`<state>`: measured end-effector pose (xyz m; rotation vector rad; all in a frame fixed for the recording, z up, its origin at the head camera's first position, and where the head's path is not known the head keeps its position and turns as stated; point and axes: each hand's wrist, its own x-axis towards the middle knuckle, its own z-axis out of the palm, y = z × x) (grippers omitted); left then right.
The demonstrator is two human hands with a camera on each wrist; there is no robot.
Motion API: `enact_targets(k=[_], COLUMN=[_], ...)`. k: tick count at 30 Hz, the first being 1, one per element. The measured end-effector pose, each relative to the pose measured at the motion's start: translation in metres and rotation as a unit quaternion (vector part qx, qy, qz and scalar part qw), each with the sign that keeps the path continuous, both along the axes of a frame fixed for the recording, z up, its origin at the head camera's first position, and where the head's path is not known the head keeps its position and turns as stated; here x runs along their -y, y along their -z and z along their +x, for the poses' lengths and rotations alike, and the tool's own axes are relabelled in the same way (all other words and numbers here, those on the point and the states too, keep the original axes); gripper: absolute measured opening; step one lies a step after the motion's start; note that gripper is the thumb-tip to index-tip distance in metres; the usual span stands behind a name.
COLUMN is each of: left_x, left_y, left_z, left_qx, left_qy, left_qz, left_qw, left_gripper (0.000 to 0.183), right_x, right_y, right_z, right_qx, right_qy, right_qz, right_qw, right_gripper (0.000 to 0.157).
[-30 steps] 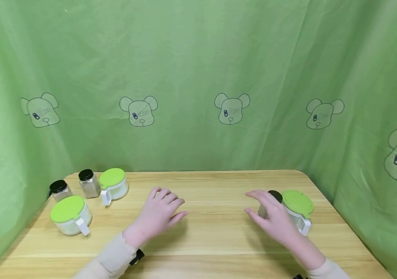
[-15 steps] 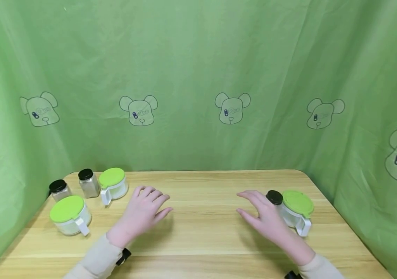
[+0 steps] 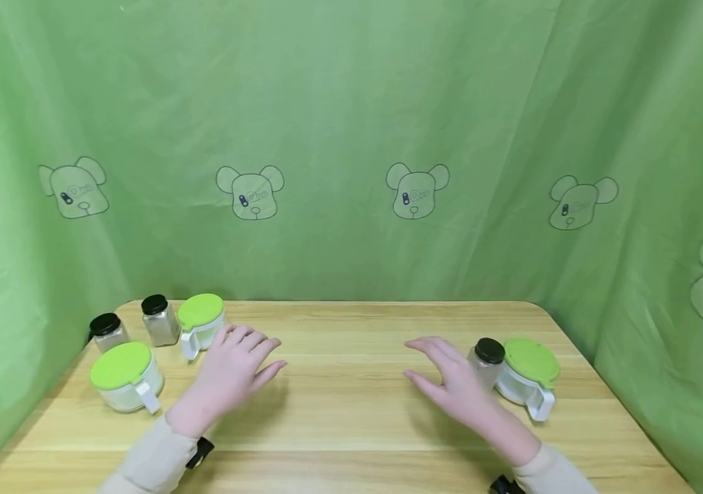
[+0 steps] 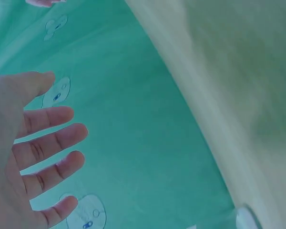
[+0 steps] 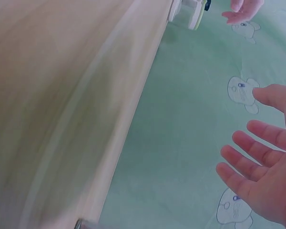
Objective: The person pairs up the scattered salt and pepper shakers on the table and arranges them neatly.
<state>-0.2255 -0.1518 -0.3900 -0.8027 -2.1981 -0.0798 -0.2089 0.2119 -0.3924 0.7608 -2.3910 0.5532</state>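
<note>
My left hand (image 3: 231,367) hovers over the left half of the wooden table (image 3: 339,425), holding nothing, its fingers loosely bent and spread in the left wrist view. Just behind its fingers stands a glass jar with a green lid (image 3: 201,311) and white handle. Over the right half, my right hand (image 3: 455,384) is also raised and holds nothing, thumb apart from the fingers. Partly hidden behind that hand is a black-capped shaker jar (image 3: 489,351). Touching or close beside this jar sits another green-lidded jar (image 3: 531,363) with its handle toward the front.
At the table's left side are a second green-lidded jar (image 3: 121,367) and two black-capped shaker jars, one at the far left (image 3: 107,326) and one farther back (image 3: 158,319). A green curtain (image 3: 339,233) with bear-head prints surrounds the back and sides.
My left hand has moved left, toward the green-lidded jar at the back left. My right hand has drifted slightly left, uncovering more of the black-capped shaker jar. The jars stand where they were.
</note>
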Motion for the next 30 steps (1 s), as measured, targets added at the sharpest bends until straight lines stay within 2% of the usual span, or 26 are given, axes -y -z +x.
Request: enact_targets(k=[4,13,18,30], left_x=[0.009,0.025,0.034,0.056], left_y=[-0.006,-0.02,-0.028,-0.039], left_z=[-0.002,-0.003,-0.002,-0.001], left_qx=[-0.002,-0.021,-0.025,-0.037], left_qy=[-0.015,-0.027,-0.037,-0.064], left_qz=[0.007,0.023,0.027,0.046], left_qw=[0.9999,0.9991,0.9986,0.9962], left_gripper=[0.037,0.036,0.039,0.039], right_x=[0.01,0.031,0.045,0.067], right_y=[0.001,0.002,-0.002,-0.002], right_z=[-0.001,-0.004,-0.004,-0.008], right_qx=[0.006,0.024,0.045,0.038], right_qy=[-0.001,0.009,-0.005,-0.038], right_qz=[0.001,0.019,0.02,0.022], right_qw=[1.0,0.999,0.999,0.998], right_gripper=[0.047,0.05,0.05,0.051])
